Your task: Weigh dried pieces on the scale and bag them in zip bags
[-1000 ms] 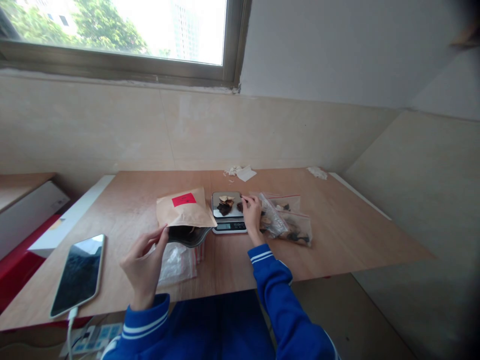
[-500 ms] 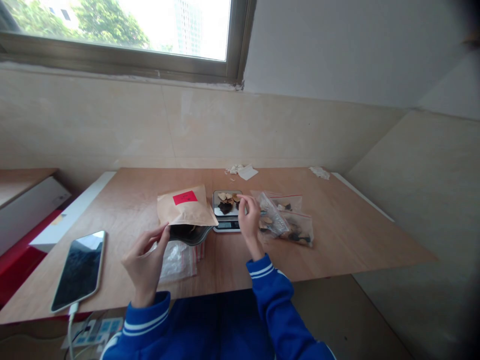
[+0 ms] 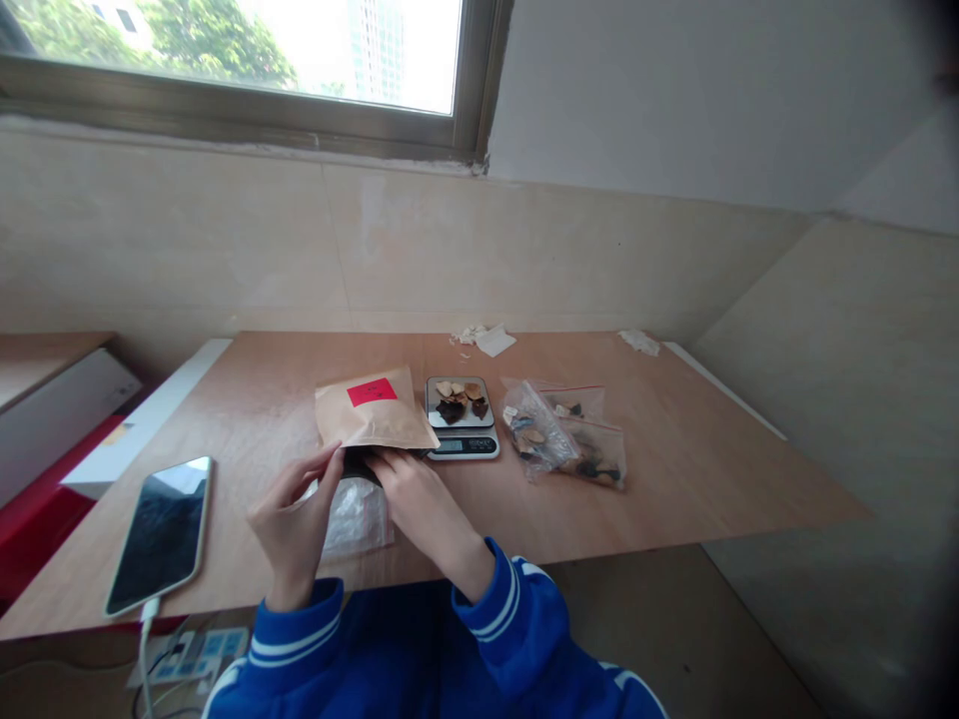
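A brown paper pouch (image 3: 373, 413) with a red label lies on the wooden table (image 3: 674, 469), its open mouth towards me. My left hand (image 3: 294, 521) pinches the pouch's near left edge. My right hand (image 3: 415, 496) is at the pouch's mouth, fingers reaching into the opening. Just right of the pouch stands a small digital scale (image 3: 460, 417) with brown and dark dried pieces on its plate. Clear zip bags (image 3: 563, 439) with more dried pieces lie right of the scale.
A phone (image 3: 160, 534) on a charging cable lies at the table's left front. A clear plastic bag (image 3: 358, 517) sits under the pouch. Crumpled paper scraps (image 3: 483, 339) lie near the back wall. A white box (image 3: 60, 419) stands left of the table.
My right hand has left the scale and moved left and back to the pouch's mouth. More dried pieces lie on the scale plate. My left hand has stayed on the pouch.
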A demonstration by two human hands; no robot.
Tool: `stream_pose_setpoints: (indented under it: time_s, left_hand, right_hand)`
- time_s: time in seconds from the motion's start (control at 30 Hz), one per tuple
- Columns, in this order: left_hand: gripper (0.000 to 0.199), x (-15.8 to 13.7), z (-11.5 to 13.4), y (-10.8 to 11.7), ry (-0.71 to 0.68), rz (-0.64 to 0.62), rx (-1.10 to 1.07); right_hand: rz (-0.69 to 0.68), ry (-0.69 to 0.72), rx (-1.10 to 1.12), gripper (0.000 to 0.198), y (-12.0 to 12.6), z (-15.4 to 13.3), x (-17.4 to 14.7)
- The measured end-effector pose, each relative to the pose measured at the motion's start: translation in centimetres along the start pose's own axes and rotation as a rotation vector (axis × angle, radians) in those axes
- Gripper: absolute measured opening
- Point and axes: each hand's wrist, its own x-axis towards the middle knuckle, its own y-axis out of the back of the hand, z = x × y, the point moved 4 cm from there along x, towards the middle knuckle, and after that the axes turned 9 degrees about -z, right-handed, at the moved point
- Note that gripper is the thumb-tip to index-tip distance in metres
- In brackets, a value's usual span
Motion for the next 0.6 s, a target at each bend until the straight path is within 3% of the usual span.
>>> stream_pose_setpoints:
  time_s: [0.2, 0.33, 0.47, 0.6]
  left_hand:
    - [0.018, -0.2, 0.1, 0.0, 0.007, 0.007, 0.023]
    - [0.018, -0.2, 0.4, -0.1, -0.006, -0.002, 0.021]
    - [0.018, -0.2, 0.6, -0.1, -0.001, 0.001, 0.016]
    - [0.019, -0.1, 0.5, -0.1, 0.004, 0.006, 0.022]
  right_hand:
    - [-0.171, -0.121, -0.117, 0.034, -0.1, -0.1, 2.1]
    - [-0.119, -0.165, -0.137, 0.032, 0.0, 0.3, 2.9]
    - [-0.192, -0.165, -0.145, 0.027, 0.0, 0.3, 2.3]
    - [-0.054, -0.111, -0.106, 0.027, 0.5, 0.0, 0.7]
